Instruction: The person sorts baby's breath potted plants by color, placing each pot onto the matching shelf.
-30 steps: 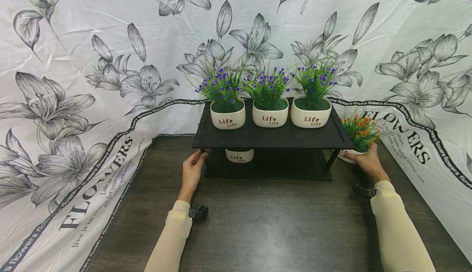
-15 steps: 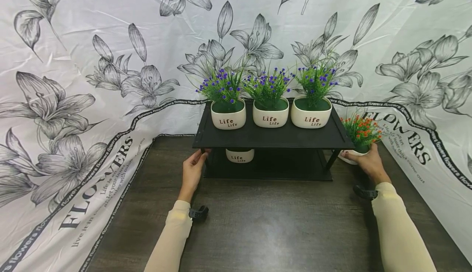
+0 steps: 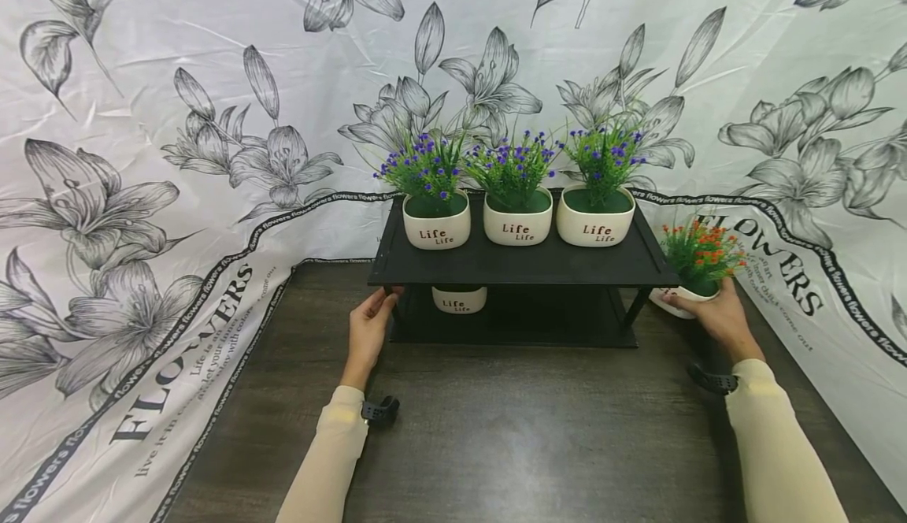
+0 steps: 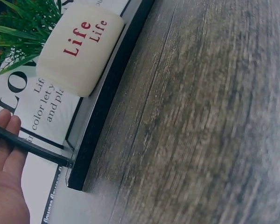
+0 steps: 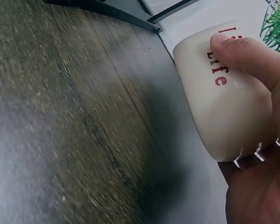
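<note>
My left hand [image 3: 367, 328] grips the front-left post [image 4: 32, 151] of a black two-tier shelf [image 3: 524, 268], its fingers reaching behind the post. At the shelf's right side, my right hand [image 3: 730, 324] holds a white flowerpot [image 5: 224, 109] marked "Life", with orange artificial flowers [image 3: 701, 251]. In the right wrist view, the thumb lies over the lettering and the other fingers are around the far side. Three white pots with purple flowers stand in a row on the upper tier, the middle pot [image 3: 517, 220] among them. On the lower tier sits another white pot [image 4: 84, 49] with red flowers.
A dark wood-grain table [image 3: 496, 428] lies under the shelf and in front of it. White cloth [image 3: 283, 74] printed with grey lilies and lettering hangs behind and runs along both sides. Each wrist wears a black strap [image 3: 381, 411].
My right hand and the orange-flowered pot have shifted a little to the right, away from the shelf, and the flowers lean more to the right. My left hand stays on the post.
</note>
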Available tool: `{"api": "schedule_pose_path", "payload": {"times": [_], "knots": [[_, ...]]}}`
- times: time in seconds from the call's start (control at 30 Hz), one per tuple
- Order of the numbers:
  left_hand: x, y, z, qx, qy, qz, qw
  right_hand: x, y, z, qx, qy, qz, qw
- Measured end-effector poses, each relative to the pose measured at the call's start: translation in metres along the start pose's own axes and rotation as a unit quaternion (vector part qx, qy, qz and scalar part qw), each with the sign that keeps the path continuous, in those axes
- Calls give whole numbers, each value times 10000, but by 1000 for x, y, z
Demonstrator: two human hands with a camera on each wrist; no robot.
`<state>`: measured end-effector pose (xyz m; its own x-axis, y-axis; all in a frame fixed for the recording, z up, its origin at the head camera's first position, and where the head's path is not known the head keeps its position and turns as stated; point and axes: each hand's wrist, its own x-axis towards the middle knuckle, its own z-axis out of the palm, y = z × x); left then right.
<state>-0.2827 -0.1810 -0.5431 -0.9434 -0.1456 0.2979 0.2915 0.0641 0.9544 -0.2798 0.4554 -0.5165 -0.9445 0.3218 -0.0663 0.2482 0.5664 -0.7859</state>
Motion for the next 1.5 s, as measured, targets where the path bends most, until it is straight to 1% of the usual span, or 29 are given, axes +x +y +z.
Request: {"api": "schedule_pose_path", "payload": {"times": [0.1,0.23,0.47,0.57,0.63,0.83,1.03,1.17,1.27,1.5], "knots": [[0,1,0,-50,7,37,10000,-3,-1,-3,45,42,-107,9999],[0,0,0,-21,38,108,9999,-8,-2,-7,-45,70,-155,9998],[0,1,0,35,47,122,9999,-18,-1,-14,67,124,-422,9990],[-1,1,0,14,29,149,9999,-22,-1,-16,-16,150,-452,9989],[-1,1,0,-8,31,139,9999,-25,0,-17,26,157,-497,9986],[-1,1,0,114,91,-6,9999,-34,1,-21,147,172,-756,9969],[0,3,0,176,121,-177,9996,-42,0,-24,42,172,-784,9968],[0,2,-1,125,150,-205,9996,-47,-1,-26,-9,165,-806,9966],[0,1,0,72,143,-160,9997,-49,-1,-27,-16,163,-848,9963],[-1,0,0,-43,107,47,9999,-57,1,-27,-127,323,-1133,9930]]}}
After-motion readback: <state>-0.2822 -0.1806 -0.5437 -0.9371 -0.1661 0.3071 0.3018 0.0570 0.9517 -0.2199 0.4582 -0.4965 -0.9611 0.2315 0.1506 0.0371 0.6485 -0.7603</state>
